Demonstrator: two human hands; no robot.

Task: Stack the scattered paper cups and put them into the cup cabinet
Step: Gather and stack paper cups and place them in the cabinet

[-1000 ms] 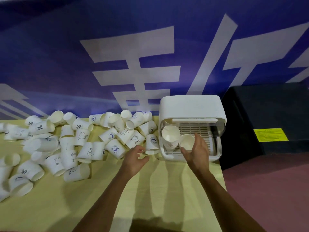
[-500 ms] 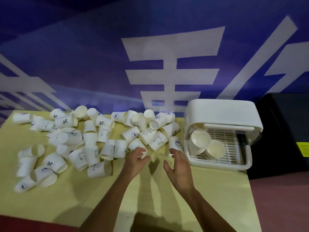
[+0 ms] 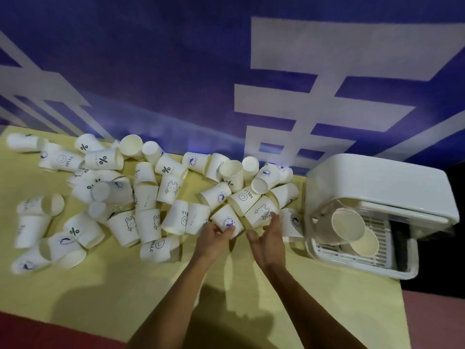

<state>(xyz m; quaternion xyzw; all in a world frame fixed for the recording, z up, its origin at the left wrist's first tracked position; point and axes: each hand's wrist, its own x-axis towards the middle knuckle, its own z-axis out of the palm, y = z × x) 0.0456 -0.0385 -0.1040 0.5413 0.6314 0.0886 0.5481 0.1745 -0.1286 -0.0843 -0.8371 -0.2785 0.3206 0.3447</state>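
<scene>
Several white paper cups (image 3: 148, 195) lie scattered on their sides across the yellow table (image 3: 105, 290). My left hand (image 3: 214, 239) curls around the near end of a purple-logo cup (image 3: 227, 220) at the pile's front edge. My right hand (image 3: 266, 239) is open beside it, palm facing left, fingertips at a bunny-print cup (image 3: 260, 210). The white cup cabinet (image 3: 382, 187) stands at the table's right end with its lid raised. Inside it, a stack of cups (image 3: 348, 224) lies tilted with its mouth toward me, and another cup (image 3: 366, 243) rests beside it.
A blue wall with large white characters (image 3: 289, 102) rises right behind the table. The table's right edge ends just past the cabinet's slotted tray (image 3: 352, 269), with reddish floor (image 3: 435, 321) beyond. Bare table surface lies in front of the pile, around my forearms.
My right hand has come out of the cabinet and moved left to the pile. My left hand has closed onto the purple-logo cup. The view has turned left.
</scene>
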